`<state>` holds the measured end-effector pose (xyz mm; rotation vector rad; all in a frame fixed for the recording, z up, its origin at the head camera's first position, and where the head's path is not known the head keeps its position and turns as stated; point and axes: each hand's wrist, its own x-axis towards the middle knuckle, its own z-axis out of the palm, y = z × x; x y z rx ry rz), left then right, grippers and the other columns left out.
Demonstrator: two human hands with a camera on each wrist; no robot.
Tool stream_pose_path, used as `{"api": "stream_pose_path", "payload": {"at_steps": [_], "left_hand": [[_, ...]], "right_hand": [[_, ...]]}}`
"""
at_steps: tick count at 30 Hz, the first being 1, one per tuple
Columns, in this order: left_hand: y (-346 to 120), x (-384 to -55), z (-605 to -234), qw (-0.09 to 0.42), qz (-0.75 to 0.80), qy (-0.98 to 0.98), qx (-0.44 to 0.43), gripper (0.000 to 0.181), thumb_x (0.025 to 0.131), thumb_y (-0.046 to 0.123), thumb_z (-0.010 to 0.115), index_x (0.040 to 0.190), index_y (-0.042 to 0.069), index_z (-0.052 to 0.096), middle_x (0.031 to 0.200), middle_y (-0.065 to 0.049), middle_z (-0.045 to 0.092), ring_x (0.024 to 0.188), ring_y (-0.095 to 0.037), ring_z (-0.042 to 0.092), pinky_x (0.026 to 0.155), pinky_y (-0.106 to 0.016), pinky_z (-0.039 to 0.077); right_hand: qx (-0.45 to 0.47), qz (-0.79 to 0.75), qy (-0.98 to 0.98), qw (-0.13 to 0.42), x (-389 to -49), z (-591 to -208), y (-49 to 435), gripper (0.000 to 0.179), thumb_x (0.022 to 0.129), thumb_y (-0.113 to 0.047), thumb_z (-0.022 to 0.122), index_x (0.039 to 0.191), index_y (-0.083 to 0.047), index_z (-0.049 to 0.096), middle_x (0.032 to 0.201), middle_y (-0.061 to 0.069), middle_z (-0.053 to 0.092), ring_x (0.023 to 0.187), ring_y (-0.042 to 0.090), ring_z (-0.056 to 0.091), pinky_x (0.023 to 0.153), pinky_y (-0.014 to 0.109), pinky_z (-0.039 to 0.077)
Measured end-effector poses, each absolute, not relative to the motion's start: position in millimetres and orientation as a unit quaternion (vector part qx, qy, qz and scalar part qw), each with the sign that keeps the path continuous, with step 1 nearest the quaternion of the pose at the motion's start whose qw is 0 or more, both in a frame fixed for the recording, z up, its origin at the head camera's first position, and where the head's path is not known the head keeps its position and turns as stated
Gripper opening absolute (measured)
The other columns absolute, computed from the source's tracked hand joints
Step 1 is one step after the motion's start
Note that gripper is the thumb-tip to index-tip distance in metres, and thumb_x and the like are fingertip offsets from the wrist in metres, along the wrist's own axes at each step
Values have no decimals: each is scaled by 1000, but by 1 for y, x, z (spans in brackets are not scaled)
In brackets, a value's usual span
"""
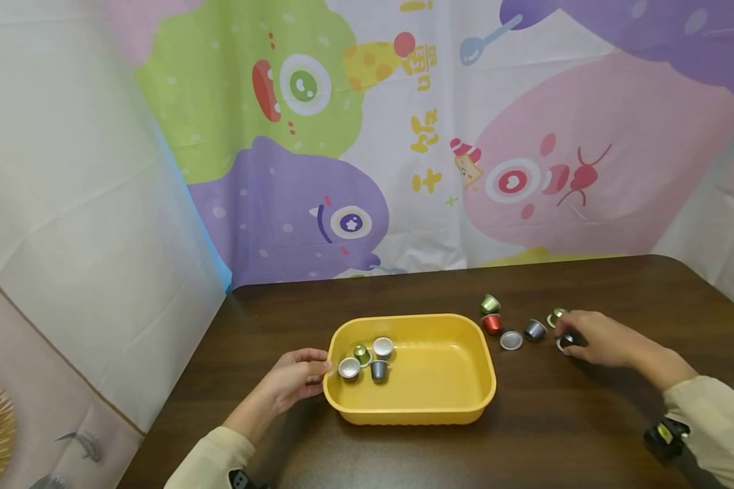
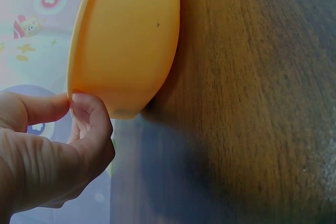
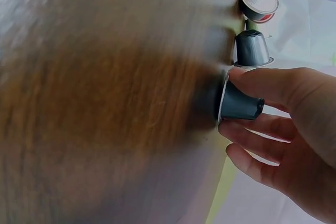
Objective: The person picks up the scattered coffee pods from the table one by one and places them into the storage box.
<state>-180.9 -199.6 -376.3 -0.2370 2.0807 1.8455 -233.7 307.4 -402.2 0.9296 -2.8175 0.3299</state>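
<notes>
At the left end of a yellow plastic bin [image 1: 412,416], my left hand [image 1: 295,377] pinches the rim between thumb and fingers. The left wrist view shows the thumb on the outer side of the bin's edge [image 2: 84,19]. Over on the right, my right hand [image 1: 602,338] holds a black coffee capsule [image 3: 241,103] by thumb and fingertips, its flange down against the table. Just behind that hand stands a green capsule [image 1: 557,316], partly hidden by the fingers. A grey capsule [image 1: 535,331] lies tilted to the left of it.
Inside the bin's left end are several capsules, among them a green one [image 1: 361,353] and a dark grey one [image 1: 379,371]. Between bin and right hand lie a silver-lidded capsule [image 1: 511,340], a red one [image 1: 492,324] and a light green one [image 1: 490,304]. A printed curtain [image 1: 428,224] hangs behind the table.
</notes>
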Motion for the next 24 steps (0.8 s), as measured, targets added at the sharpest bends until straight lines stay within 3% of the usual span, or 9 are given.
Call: {"api": "stream_pose_path", "payload": {"at_steps": [17, 24], "left_hand": [[-203, -181, -376, 184, 658, 727, -71, 29, 92, 10, 64, 115, -4, 55, 91, -3, 62, 79, -12, 60, 74, -26, 56], [-199, -181, -375, 174, 645, 738, -95, 32, 94, 6, 59, 121, -8, 51, 90, -3, 61, 77, -13, 59, 71, -26, 55]], "right_hand": [[311, 112, -940, 86, -228, -403, 305, 23, 75, -10, 81, 89, -14, 64, 88, -6, 62, 81, 6, 58, 70, 31, 50], [311, 104, -939, 102, -225, -400, 300, 23, 75, -10, 81, 90, -15, 64, 90, -6, 60, 79, 4, 56, 67, 29, 49]]}}
